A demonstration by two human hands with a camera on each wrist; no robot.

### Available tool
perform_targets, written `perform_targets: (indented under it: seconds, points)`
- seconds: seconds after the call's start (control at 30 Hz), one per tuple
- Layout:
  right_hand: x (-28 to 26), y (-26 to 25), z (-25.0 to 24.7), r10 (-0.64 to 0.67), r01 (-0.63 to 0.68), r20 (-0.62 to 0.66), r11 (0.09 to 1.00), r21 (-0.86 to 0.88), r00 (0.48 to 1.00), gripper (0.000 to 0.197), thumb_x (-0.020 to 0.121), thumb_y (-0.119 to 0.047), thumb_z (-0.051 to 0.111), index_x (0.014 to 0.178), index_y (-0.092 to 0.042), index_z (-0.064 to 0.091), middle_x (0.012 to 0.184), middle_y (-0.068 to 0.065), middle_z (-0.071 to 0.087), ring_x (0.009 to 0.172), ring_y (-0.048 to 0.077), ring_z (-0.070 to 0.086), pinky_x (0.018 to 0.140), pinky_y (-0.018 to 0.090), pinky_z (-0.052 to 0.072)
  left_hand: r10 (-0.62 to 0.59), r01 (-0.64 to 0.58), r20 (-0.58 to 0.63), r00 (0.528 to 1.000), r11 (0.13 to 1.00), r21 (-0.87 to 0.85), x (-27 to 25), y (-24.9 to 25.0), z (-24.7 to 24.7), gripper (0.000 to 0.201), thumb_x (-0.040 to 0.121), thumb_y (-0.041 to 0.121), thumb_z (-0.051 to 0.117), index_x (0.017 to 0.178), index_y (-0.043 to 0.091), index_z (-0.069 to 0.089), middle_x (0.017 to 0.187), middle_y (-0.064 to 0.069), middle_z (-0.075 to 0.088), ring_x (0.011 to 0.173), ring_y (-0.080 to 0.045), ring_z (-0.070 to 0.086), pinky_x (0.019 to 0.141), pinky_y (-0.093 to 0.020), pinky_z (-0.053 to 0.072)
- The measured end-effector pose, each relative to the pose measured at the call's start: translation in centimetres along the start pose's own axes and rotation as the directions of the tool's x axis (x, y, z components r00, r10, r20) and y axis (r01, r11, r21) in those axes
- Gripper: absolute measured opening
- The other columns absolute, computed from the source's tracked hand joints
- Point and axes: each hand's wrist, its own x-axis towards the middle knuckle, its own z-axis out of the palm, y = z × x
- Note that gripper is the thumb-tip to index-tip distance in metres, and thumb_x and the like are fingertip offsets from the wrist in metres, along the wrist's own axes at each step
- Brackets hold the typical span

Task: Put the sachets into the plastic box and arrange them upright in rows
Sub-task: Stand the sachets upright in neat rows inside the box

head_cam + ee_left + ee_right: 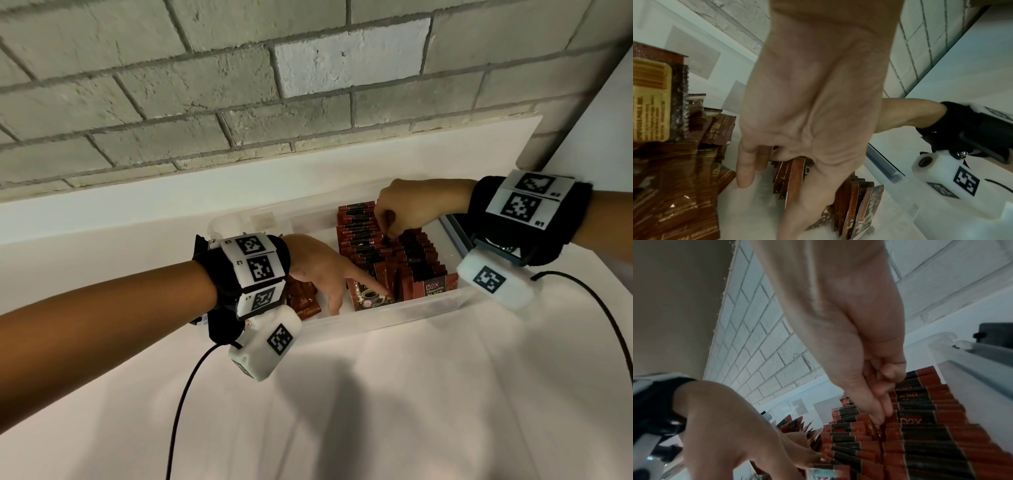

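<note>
A clear plastic box [376,320] stands on the white table. Two rows of red and black sachets [363,246] stand upright in its right part. My left hand [358,299] is inside the box with its fingers straight. One fingertip presses the front sachet [368,294] of the left row, and the other fingers point down at the box floor. Loose sachets [303,298] lie in a heap at the box's left end, behind my left wrist. My right hand [387,238] reaches down from the far right. Its fingers [879,415] are held together and push into the seam between the two rows.
A grey brick wall and a white ledge run close behind the box. A bluish clear edge [455,233] lies by the box's right end. Black cables [185,394] trail from both wrist cameras over the white table in front.
</note>
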Motion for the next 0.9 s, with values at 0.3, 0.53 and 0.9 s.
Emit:
perform_targets:
  seconds: [0.3,0.53,0.9]
  points:
    - [0.0,0.0,0.1,0.052,-0.052,-0.021,0.999,-0.011,0.998,0.013,0.085,-0.011,0.066,0.096,-0.004,0.068,0.081,0.002,0.06,0.077,0.015,0.055,0.059,0.019,0.041,-0.016,0.016,-0.037,0.999,1.0,-0.013,0.0,-0.8,-0.4,0.087,0.081,-0.012,0.059,0.14,0.048,0.036,0.158,0.006,0.018,0.147,-0.02,0.005,0.114,-0.042,0.013]
    - [-1.6,0.4,-0.8,-0.01,0.009,0.035,0.999,0.04,0.999,0.01,0.082,-0.024,0.07,0.086,-0.015,0.068,0.075,-0.011,0.061,0.072,0.005,0.054,0.066,0.02,0.043,-0.051,0.055,-0.029,0.998,0.989,0.14,-1.8,-1.9,-1.1,0.055,0.091,0.011,0.058,0.132,0.047,0.048,0.144,0.007,0.042,0.131,-0.014,0.036,0.1,-0.03,0.024]
    - [-1.9,-0.9,-1.1,-0.059,0.075,0.21,0.994,-0.073,0.976,0.018,0.086,-0.026,0.065,0.102,-0.02,0.069,0.074,-0.014,0.057,0.069,0.0,0.049,0.06,0.014,0.035,-0.038,0.021,0.165,0.986,0.994,0.103,1.1,-0.4,-0.4,0.069,0.093,-0.003,0.043,0.146,0.039,0.029,0.093,0.006,0.05,0.076,-0.007,0.05,0.074,-0.019,0.048]
